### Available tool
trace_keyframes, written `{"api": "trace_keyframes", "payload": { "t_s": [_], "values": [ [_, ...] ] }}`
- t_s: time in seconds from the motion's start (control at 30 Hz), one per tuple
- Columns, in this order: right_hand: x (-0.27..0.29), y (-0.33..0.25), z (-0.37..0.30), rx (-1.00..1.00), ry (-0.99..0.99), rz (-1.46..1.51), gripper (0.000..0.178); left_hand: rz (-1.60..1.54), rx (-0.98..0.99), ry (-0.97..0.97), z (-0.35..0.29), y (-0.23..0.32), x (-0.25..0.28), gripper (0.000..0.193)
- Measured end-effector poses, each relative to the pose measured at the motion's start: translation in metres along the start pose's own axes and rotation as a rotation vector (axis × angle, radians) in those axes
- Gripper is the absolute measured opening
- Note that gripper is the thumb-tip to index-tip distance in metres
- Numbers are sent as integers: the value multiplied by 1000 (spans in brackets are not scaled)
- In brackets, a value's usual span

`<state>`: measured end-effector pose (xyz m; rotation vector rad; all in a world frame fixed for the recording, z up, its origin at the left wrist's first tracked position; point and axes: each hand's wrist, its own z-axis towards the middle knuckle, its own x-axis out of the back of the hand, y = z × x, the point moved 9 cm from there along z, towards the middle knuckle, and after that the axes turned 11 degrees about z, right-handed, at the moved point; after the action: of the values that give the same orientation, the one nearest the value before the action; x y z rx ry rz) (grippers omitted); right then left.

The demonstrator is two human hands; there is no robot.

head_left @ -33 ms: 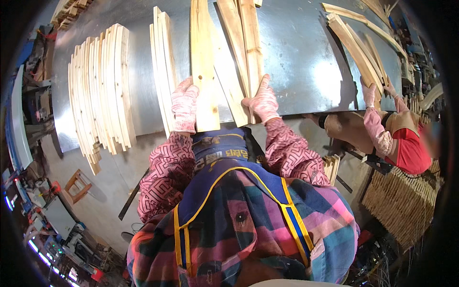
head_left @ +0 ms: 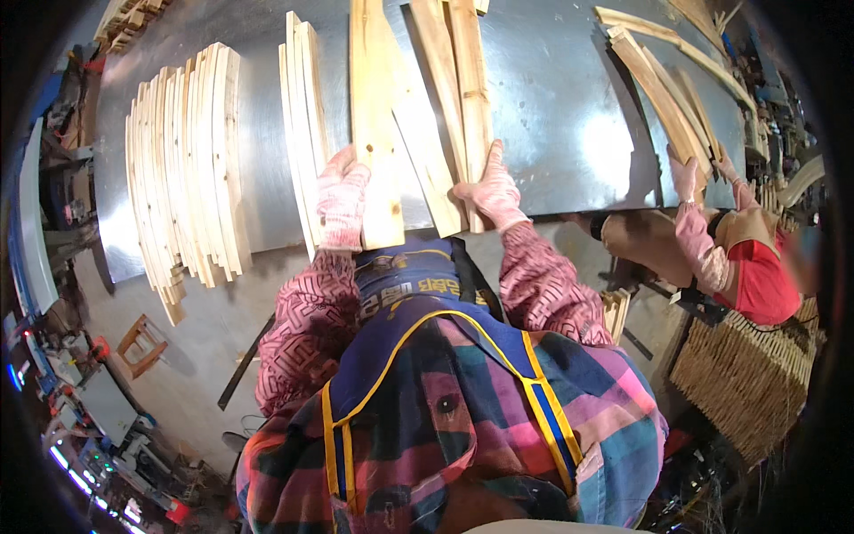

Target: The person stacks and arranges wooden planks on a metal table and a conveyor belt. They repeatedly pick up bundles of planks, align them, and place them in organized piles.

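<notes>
Both my hands wear pale pink gloves at the near edge of a metal-topped table. My left hand (head_left: 342, 198) grips the left edge of a wide, knotted wooden board (head_left: 378, 125), its near end close to my apron. At the near end of a narrow wooden strip (head_left: 474, 98), my right hand (head_left: 491, 190) is closed round the right side, thumb pointing away from me; its fingertips are partly hidden. Between the two lie a pale board (head_left: 422, 147), partly under the wide one, and another strip (head_left: 438, 76) that touches the narrow strip near my right hand.
Left on the metal table (head_left: 262, 169) lie a row of several strips (head_left: 182, 160) and a smaller bundle (head_left: 302, 116). At right, a co-worker (head_left: 756, 276) in red handles curved strips (head_left: 663, 98) beside a large wood stack (head_left: 743, 383). A wooden stool (head_left: 140, 345) stands on the floor.
The wide board and my left hand have shifted very slightly left. My right hand has moved a touch to the right and keeps its grip on the strip.
</notes>
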<state>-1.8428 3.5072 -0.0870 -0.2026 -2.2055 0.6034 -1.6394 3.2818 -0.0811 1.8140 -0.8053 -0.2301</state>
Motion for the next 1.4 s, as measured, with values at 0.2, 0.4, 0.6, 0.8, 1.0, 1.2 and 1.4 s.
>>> {"api": "trace_keyframes", "payload": {
  "t_s": [0.2, 0.4, 0.6, 0.8, 1.0, 1.2, 1.4],
  "values": [
    [-8, -31, -33, -60, -929, 1733, 74, 998, -59, 236, 0, 8, 34, 51],
    [-7, -39, -34, 139, -508, 1001, 57, 1062, -171, -302, -27, 70, -54, 85],
    [5, -64, -26, 146, -300, 819, 50, 123, 148, -648, -25, 61, -94, 123],
    [-40, -98, -13, 201, -43, -325, 97, 62, 4, -266, 13, 10, 68, 61],
    [-72, -110, -4, 225, -287, 322, 111, -625, 649, -250, 0, -55, 101, 55],
    [-59, -160, 11, 407, -325, -250, 99, 382, 396, -230, 20, -58, 69, 82],
    [61, -51, 45, 64, 326, -122, 82, 330, 311, -290, 25, -35, 60, 81]
  ]
}}
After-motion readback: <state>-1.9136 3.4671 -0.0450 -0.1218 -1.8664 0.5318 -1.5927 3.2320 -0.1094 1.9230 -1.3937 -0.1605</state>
